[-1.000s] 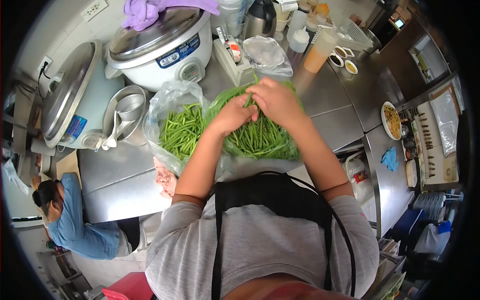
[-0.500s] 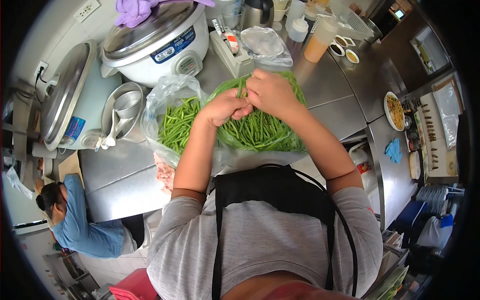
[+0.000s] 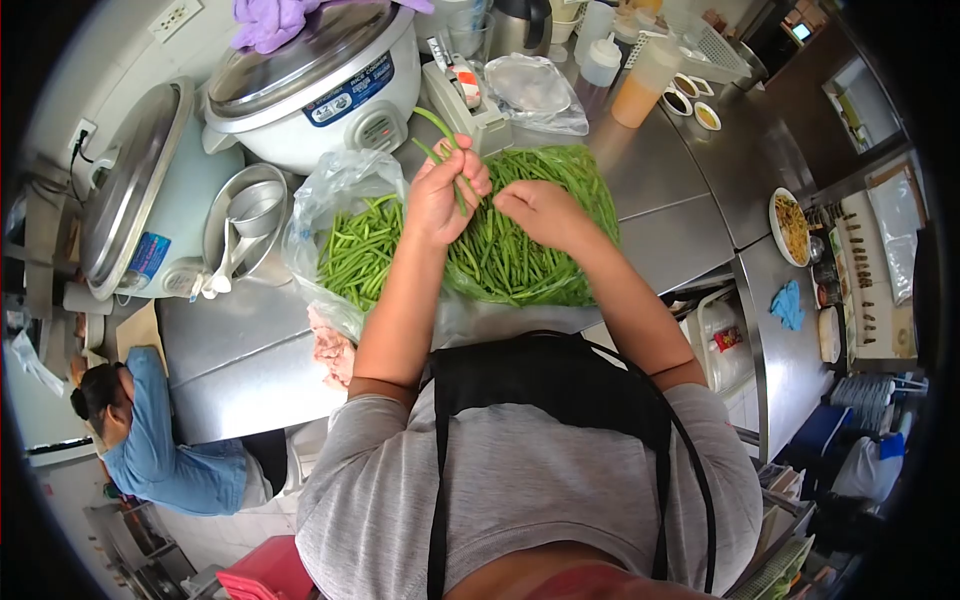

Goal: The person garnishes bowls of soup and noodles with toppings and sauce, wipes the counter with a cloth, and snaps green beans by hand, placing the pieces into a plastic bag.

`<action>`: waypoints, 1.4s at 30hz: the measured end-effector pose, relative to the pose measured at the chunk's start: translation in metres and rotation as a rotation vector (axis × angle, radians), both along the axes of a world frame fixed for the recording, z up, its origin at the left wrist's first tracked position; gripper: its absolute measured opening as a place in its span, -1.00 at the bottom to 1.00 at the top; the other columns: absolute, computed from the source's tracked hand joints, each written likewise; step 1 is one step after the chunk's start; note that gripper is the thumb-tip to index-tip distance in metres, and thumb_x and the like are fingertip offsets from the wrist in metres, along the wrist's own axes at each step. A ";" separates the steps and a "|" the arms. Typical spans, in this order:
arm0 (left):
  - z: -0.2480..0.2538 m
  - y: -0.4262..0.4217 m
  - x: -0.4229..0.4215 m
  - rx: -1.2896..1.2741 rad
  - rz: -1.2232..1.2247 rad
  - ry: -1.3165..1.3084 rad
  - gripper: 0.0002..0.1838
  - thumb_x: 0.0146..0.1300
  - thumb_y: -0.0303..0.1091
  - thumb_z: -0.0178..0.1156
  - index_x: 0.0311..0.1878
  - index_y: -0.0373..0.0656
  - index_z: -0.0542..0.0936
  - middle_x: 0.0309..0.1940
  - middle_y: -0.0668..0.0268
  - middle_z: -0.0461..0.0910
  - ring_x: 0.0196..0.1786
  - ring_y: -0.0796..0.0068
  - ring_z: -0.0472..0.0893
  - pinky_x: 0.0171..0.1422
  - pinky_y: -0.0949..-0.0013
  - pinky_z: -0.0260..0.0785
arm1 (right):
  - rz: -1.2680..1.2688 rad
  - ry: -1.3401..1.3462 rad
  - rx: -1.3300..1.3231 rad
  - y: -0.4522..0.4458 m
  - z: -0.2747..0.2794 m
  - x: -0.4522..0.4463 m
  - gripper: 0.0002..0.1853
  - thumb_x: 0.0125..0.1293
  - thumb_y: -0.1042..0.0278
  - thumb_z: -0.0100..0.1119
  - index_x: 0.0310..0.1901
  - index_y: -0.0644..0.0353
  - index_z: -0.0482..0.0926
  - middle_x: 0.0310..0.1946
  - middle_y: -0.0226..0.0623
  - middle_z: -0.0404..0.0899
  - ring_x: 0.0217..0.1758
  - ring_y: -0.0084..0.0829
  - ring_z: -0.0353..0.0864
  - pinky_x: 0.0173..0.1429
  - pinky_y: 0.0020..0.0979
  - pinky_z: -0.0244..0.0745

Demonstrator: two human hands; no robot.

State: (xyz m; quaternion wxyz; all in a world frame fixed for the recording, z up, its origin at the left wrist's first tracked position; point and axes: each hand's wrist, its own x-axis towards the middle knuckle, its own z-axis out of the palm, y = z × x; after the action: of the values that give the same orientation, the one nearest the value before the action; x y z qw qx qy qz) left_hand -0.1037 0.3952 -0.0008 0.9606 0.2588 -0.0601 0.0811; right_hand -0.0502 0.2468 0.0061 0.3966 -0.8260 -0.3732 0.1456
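My left hand [image 3: 447,192] is closed around green beans [image 3: 437,122]; their long ends stick out above the fingers and one end shows below. It is raised over the left edge of a large plastic bag of whole green beans [image 3: 530,260]. Over the middle of that bag, my right hand [image 3: 545,210] has its fingers curled together, and I cannot make out whether anything is in them. To the left stands a clear plastic bag [image 3: 325,190] holding shorter-looking beans [image 3: 358,250]. The two hands are apart.
Two rice cookers [image 3: 350,135] [image 3: 150,200] and a metal bowl [image 3: 275,262] with scoops stand left. A tape dispenser [image 3: 480,125], sauce bottles [image 3: 640,90] and a flat plastic bag [image 3: 535,90] lie behind. A person in a blue shirt [image 3: 175,450] leans at the lower left.
My hands were together over the large bag and have separated. The left has moved up and slightly left with green beans, the right slightly right and down.
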 end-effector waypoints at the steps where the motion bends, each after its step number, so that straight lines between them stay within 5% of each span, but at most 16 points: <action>1: 0.001 -0.003 0.001 -0.005 0.025 -0.014 -0.84 0.16 -0.38 -0.03 -0.19 -0.14 0.33 -0.58 0.35 0.30 -0.48 0.46 0.30 -0.35 0.40 0.18 | 0.042 0.111 0.105 0.004 -0.001 -0.003 -0.72 0.10 0.17 -0.02 -0.48 0.26 0.45 -0.62 -0.15 0.43 -0.58 -0.26 0.40 -0.42 -0.34 0.29; 7: 0.005 -0.018 0.006 -0.042 0.165 -0.124 -0.90 0.20 -0.39 -0.08 -0.22 -0.11 0.31 -0.55 0.32 0.31 -0.41 0.41 0.33 -0.19 0.30 0.21 | -0.148 0.150 0.399 0.015 -0.009 0.001 -0.85 0.11 0.35 0.00 -0.45 0.26 0.43 -0.62 -0.30 0.42 -0.59 -0.49 0.36 -0.47 -0.46 0.26; 16: 0.019 -0.028 0.001 0.261 0.339 -0.232 -0.91 0.19 -0.36 -0.06 -0.28 -0.10 0.27 -0.59 0.37 0.21 -0.45 0.49 0.24 -0.16 0.32 0.21 | -0.218 0.650 0.716 0.026 0.006 -0.011 -0.91 0.16 0.45 -0.11 -0.47 0.19 0.35 -0.60 -0.48 0.32 -0.56 -0.68 0.25 -0.46 -0.62 0.20; 19: 0.020 -0.027 -0.002 0.401 0.357 -0.210 -0.92 0.22 -0.35 -0.09 -0.29 -0.12 0.27 -0.62 0.39 0.19 -0.52 0.55 0.21 -0.32 0.43 0.17 | -0.260 0.606 0.649 0.030 0.005 -0.011 -0.91 0.13 0.46 -0.14 -0.49 0.20 0.35 -0.63 -0.49 0.30 -0.58 -0.66 0.25 -0.49 -0.59 0.21; 22: 0.027 -0.017 -0.009 0.490 0.239 -0.050 -0.89 0.23 -0.33 -0.10 -0.30 -0.14 0.27 -0.66 0.42 0.18 -0.61 0.60 0.16 -0.50 0.53 0.08 | -0.237 -0.005 0.477 0.028 0.002 0.002 -0.85 0.06 0.35 -0.07 -0.52 0.25 0.42 -0.70 -0.28 0.38 -0.63 -0.44 0.37 -0.50 -0.43 0.29; 29: 0.014 0.011 -0.011 0.379 0.375 0.266 -0.76 0.23 -0.24 -0.07 -0.51 -0.11 0.25 -0.77 0.44 0.14 -0.70 0.61 0.14 -0.60 0.54 0.03 | 0.051 -0.165 -0.455 0.029 0.013 0.003 -0.68 -0.02 0.00 0.06 -0.50 0.12 0.55 -0.55 -0.20 0.52 -0.45 -0.20 0.51 -0.34 -0.23 0.38; 34: 0.005 0.014 -0.013 0.376 0.366 0.254 -0.67 0.22 -0.21 -0.06 -0.62 -0.10 0.23 -0.79 0.47 0.12 -0.69 0.60 0.20 -0.60 0.53 0.05 | 0.029 -0.207 -0.363 0.053 -0.014 -0.010 -0.71 -0.02 0.06 0.07 -0.48 0.13 0.54 -0.52 -0.24 0.54 -0.40 -0.22 0.53 -0.30 -0.25 0.40; 42: 0.006 0.009 -0.020 0.903 0.201 0.456 -0.85 0.17 -0.34 0.02 -0.33 -0.23 0.46 -0.68 0.51 0.29 -0.66 0.72 0.20 -0.58 0.57 0.07 | -0.041 0.122 0.244 0.037 -0.005 0.016 -0.87 0.01 0.36 0.10 -0.46 0.24 0.50 -0.60 -0.27 0.52 -0.55 -0.48 0.47 -0.41 -0.46 0.35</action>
State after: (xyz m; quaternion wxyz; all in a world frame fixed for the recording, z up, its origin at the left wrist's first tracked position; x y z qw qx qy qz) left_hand -0.1234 0.4041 0.0051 0.7292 0.6634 0.1471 0.0807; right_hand -0.0342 0.2834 0.0016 0.5187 -0.7687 -0.3466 0.1410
